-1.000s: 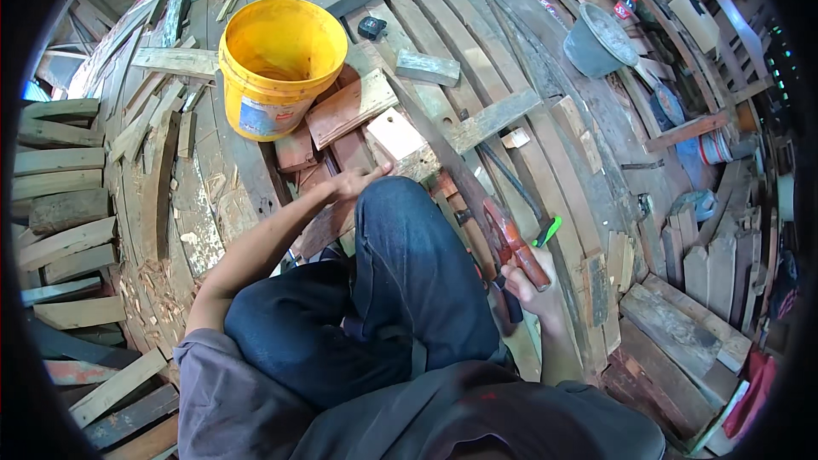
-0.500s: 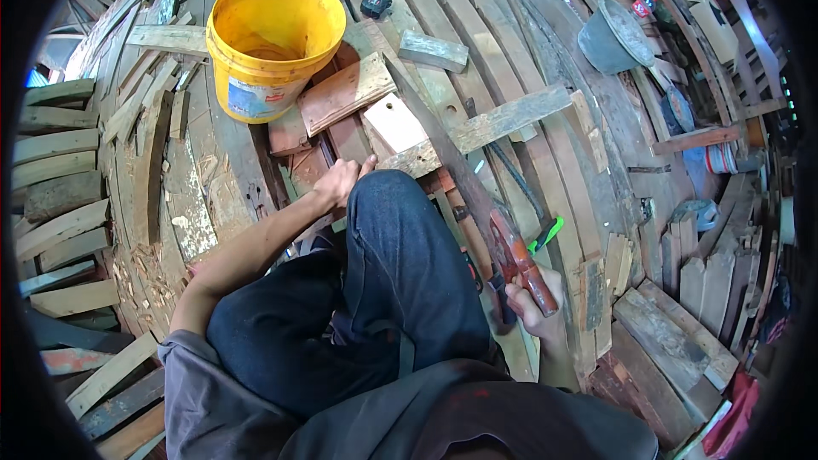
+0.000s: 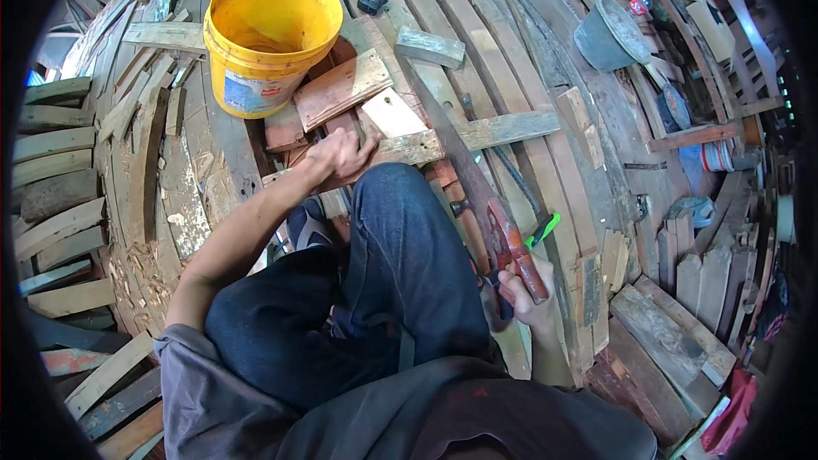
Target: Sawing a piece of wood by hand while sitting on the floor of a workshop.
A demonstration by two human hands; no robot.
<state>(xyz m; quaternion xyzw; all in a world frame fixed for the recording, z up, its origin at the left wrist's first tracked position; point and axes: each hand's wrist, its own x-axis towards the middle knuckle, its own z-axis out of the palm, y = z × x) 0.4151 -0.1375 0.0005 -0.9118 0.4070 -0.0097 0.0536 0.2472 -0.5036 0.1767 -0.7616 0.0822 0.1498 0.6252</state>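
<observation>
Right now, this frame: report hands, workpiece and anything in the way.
Left hand on the plank. Right hand gripping the saw by its reddish handle. Blade crosses over the plank. Bent knee close beside it.

Rough plank floor (image 3: 498, 21), gaps between slats. Yellow bucket (image 3: 266, 43) sitting on it, black tape measure (image 3: 371, 2), short wood block (image 3: 430, 47), wood chips (image 3: 136, 285) scattered left.

Looks steeply down from the wearer's head, left of centre, through a wide fisheye; sits close above the lap (image 3: 413, 281), taking in left hand (image 3: 339, 155), right hand (image 3: 528, 292) and bucket (image 3: 256, 60) beyond.
</observation>
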